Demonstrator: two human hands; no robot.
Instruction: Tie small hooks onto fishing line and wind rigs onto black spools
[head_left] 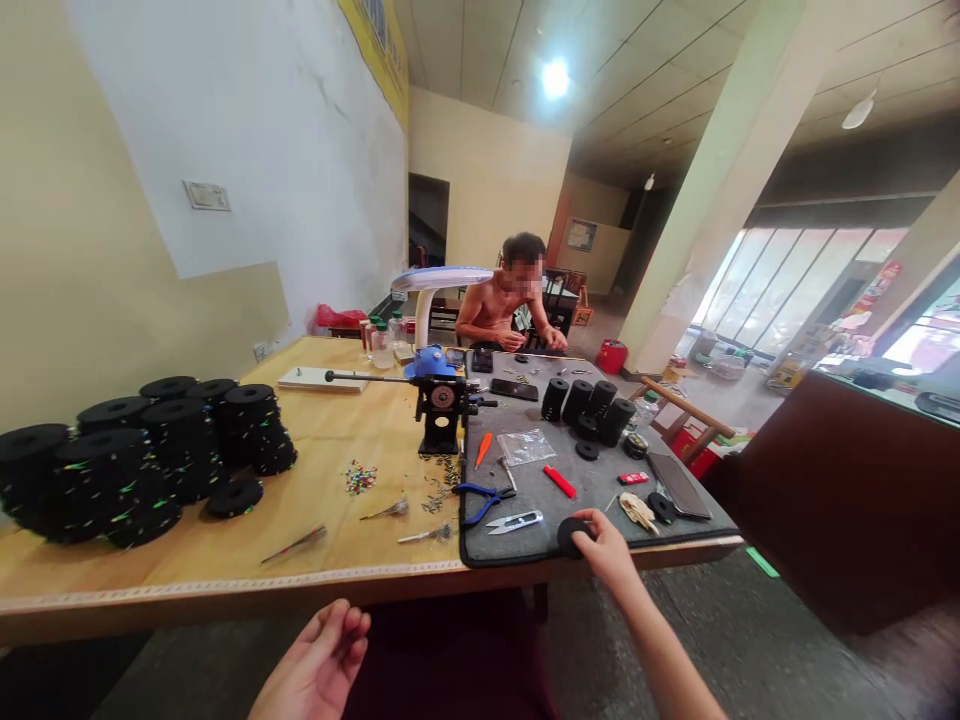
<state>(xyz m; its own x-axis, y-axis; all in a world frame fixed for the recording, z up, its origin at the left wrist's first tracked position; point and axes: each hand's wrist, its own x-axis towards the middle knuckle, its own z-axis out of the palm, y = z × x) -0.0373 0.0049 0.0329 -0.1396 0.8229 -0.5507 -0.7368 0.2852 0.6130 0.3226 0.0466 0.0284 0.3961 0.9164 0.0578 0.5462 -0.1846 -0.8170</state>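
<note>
In my right hand (609, 552) is a round black foam spool (568, 534), pinched between thumb and fingers near the front edge of the grey mat (540, 548). My left hand (321, 652) is raised in front of the table, below its edge. Its thumb and forefinger are pressed together and the other fingers curl in; whether something thin is between them cannot be made out. White-handled thread snips (516, 522) lie left of the spool. Blue-handled pliers (484, 500) and a red stick-like object (559, 481) are farther back on the mat.
Stacks of black spools with coloured bits (184, 445) fill the table's left end. A small black machine (441, 405) with a long rod stands mid-table, by a white lamp (442, 278). Plain black spools (577, 402) stand on the mat. Another person (502, 310) sits opposite.
</note>
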